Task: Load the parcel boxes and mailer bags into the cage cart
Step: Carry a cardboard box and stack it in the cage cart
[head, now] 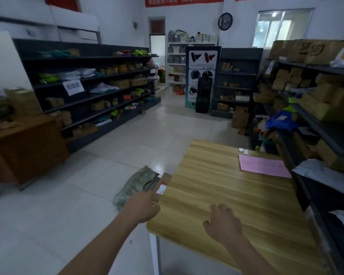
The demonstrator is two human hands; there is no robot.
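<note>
A small brown parcel box (164, 182) with a white label juts past the left edge of the wooden table (236, 197). A grey-green mailer bag (136, 185) lies against the box on its left side, over the floor. My left hand (142, 206) grips the near end of the box; whether it also holds the bag I cannot tell. My right hand (223, 222) lies palm down on the table top, fingers apart, holding nothing. No cage cart is in view.
A pink sheet (264, 165) lies at the table's far right. Dark shelves (91, 84) with parcels line the left wall, and more loaded shelves (316, 108) stand close on the right. A brown cabinet (26, 149) stands at left. Tiled floor runs between.
</note>
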